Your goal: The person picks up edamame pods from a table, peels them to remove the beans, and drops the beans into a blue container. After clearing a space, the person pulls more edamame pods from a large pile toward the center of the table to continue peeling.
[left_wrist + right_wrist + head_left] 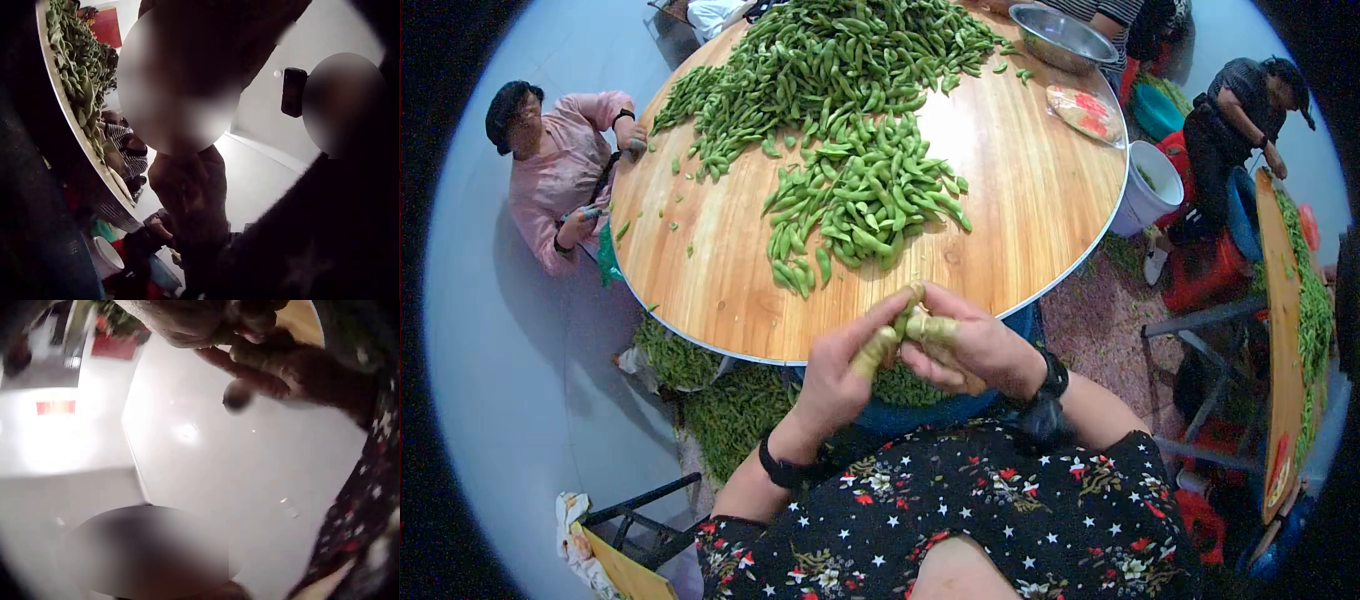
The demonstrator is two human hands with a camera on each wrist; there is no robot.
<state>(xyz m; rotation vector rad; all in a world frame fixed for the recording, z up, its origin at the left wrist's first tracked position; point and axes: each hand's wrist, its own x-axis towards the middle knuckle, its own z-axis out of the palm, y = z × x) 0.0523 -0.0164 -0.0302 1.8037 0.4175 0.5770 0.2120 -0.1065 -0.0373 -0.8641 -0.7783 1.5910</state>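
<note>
Just off the near edge of the round wooden table (720,280), my left hand (845,365) and right hand (985,350) meet fingertip to fingertip. Between them they pinch a green soybean pod (903,322), mostly hidden by the thumbs and fingers. Yellow-green coverings wrap both thumbs. On the table ahead lies a small heap of green soybean pods (870,205), joined at its back to a much larger pile (830,75). Below the hands sits a blue tub (960,408) with green contents partly visible. Both wrist views are dark; the right hand (187,187) shows there as a silhouette.
A metal bowl (1060,38) and a flat packet (1085,113) lie at the table's right rim. More pods (740,420) are heaped on the floor at left. People sit at left (565,170) and right (1240,120). A white bucket (1135,205) stands beside the table.
</note>
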